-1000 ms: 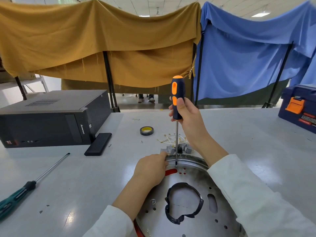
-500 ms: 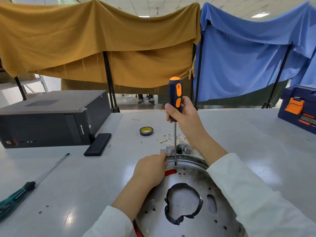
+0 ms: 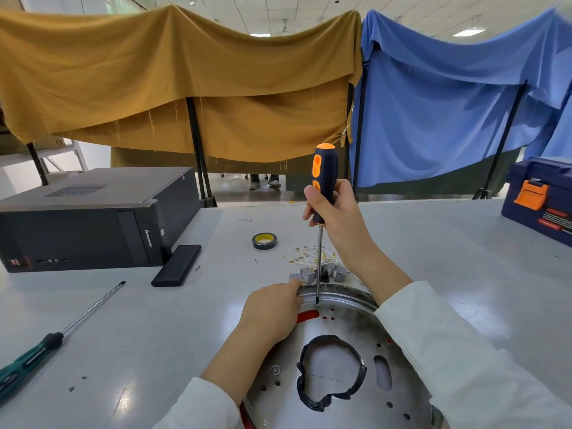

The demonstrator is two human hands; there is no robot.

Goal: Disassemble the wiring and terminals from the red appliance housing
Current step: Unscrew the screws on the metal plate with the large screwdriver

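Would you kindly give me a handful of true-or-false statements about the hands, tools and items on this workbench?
1. The right hand grips an orange-and-black screwdriver held upright. True.
2. The screwdriver's tip is down on the metal plate near its far rim. True.
3. The left hand holds the green-handled screwdriver. False: that one lies untouched on the table at the left, while the left hand rests on the plate's rim.
4. The roll of tape sits on top of the computer case. False: it lies on the table, apart from the case.
5. The blue toolbox stands at the table's right edge. True.
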